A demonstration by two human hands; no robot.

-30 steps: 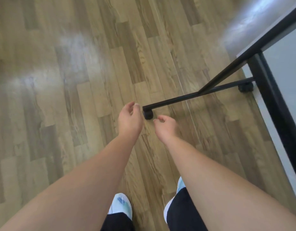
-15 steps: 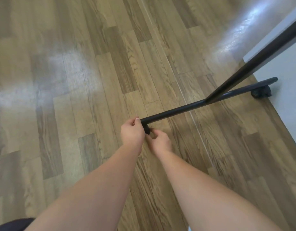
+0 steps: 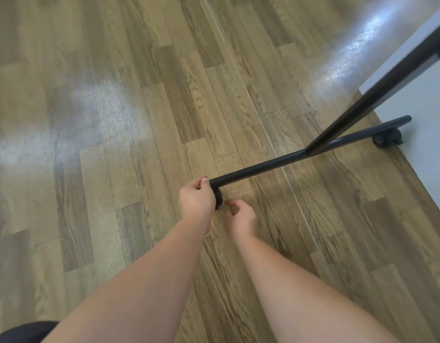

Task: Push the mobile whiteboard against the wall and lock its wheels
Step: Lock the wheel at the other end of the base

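The whiteboard's black base bar (image 3: 263, 167) lies low across the wooden floor, with a black upright post (image 3: 377, 95) rising from it toward the upper right. My left hand (image 3: 196, 199) is closed around the near end of the bar and covers most of the near caster wheel (image 3: 218, 199). My right hand (image 3: 241, 217) sits just right of that wheel, fingers curled and fingertips next to it, holding nothing. The far caster wheel (image 3: 387, 139) rests beside the white wall (image 3: 417, 115).
Wood-pattern floor (image 3: 115, 144) spreads to the left and behind, with bright glare patches. The white wall runs along the right edge. A dark piece of my clothing (image 3: 21, 332) shows at the bottom left.
Both hands have dropped to the near caster: the left closed on the bar's end, the right came beside the wheel. The view has shifted lower and left, so my shoes left the frame.
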